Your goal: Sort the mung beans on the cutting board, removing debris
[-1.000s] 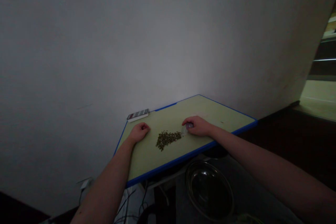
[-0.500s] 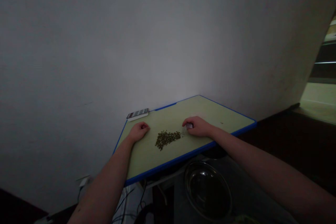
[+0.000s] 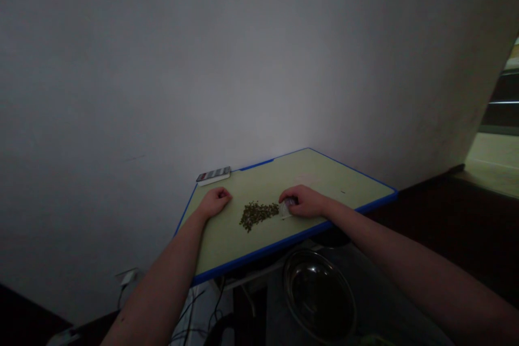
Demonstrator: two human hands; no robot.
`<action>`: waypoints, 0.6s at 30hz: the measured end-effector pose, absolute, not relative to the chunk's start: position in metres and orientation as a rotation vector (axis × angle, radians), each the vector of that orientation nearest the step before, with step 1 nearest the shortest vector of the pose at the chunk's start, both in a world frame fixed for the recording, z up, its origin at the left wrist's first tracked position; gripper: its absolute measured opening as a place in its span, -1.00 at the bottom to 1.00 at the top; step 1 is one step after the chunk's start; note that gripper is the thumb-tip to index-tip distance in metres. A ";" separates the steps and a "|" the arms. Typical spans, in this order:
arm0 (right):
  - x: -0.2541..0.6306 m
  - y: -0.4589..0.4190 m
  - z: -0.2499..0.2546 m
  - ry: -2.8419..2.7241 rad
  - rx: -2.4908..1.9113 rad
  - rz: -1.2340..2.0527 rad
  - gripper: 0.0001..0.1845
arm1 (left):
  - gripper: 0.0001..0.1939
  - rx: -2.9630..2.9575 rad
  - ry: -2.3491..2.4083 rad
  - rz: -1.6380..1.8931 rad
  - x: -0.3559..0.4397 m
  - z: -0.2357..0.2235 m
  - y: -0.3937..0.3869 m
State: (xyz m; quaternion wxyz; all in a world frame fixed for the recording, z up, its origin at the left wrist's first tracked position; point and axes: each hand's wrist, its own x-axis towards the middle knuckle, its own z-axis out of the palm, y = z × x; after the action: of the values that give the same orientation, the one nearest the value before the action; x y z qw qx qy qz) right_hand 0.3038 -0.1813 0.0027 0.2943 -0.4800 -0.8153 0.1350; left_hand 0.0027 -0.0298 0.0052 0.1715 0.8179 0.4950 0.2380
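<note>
A small heap of dark green grains [image 3: 256,213] lies in the middle of a pale green board with a blue rim [image 3: 284,241]. My right hand [image 3: 305,200] rests on the board at the heap's right end, fingers curled round a small clear thing [image 3: 287,207] that touches the grains. My left hand [image 3: 214,201] lies on the board to the left of the heap, fingers curled under in a loose fist with nothing showing in it.
A flat striped object [image 3: 213,175] sits at the board's far left corner by the grey wall. Below the board's near edge stands a metal bowl [image 3: 319,294]. Cables [image 3: 211,316] hang under the board. The room is dim.
My right hand has slid a little down and left, closer to the heap's right end. The left hand stays put.
</note>
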 end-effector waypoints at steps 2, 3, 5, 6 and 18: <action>0.302 -0.184 0.003 -2.183 -1.266 0.379 -0.56 | -0.79 2.328 1.408 0.671 0.003 0.006 -0.031; 0.301 -0.186 0.004 -2.190 -1.260 0.389 -0.56 | -0.80 2.333 1.403 0.671 0.003 0.006 -0.031; 0.300 -0.191 0.005 -2.199 -1.252 0.409 -0.56 | -0.80 2.338 1.390 0.672 0.003 0.005 -0.030; 0.300 -0.194 0.006 -2.203 -1.249 0.420 -0.56 | -0.80 2.335 1.386 0.674 0.003 0.005 -0.030; 0.304 -0.215 0.008 -2.238 -1.195 0.521 -0.59 | -0.77 2.369 1.408 0.667 0.001 0.005 -0.028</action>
State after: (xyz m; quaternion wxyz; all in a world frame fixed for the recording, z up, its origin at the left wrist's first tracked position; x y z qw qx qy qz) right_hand 0.3042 -0.2149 0.0075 0.2721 -0.4441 -0.8315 0.1934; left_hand 0.0015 -0.0281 0.0046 0.1523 0.8257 0.4909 0.2325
